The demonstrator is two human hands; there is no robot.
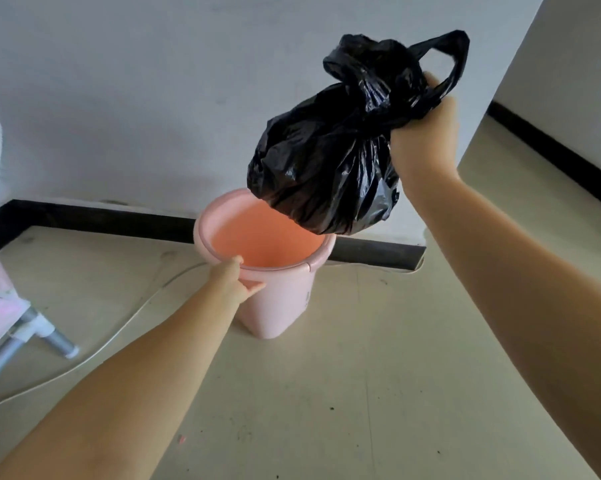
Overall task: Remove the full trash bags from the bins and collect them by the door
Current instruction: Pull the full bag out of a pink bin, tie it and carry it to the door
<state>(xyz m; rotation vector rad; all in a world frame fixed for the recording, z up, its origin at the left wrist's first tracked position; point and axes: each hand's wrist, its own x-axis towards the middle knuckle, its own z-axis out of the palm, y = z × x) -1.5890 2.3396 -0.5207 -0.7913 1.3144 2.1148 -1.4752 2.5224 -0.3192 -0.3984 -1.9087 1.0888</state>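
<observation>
A full black trash bag (330,157), knotted at the top with its handle loops sticking up, hangs in the air above the far rim of a pink bin (285,303). My right hand (427,133) grips the bag's gathered neck from the right side. The bin stands on the floor near the wall, and its inside looks bare and orange-pink. My left hand (235,280) holds the bin's near rim, thumb on the top edge and fingers curled against the outer wall.
A white wall with a black skirting board (95,216) runs behind the bin. A white cable (126,323) snakes across the beige floor at left. A pink frame with grey metal legs (46,332) stands at far left. Another wall corner rises at right.
</observation>
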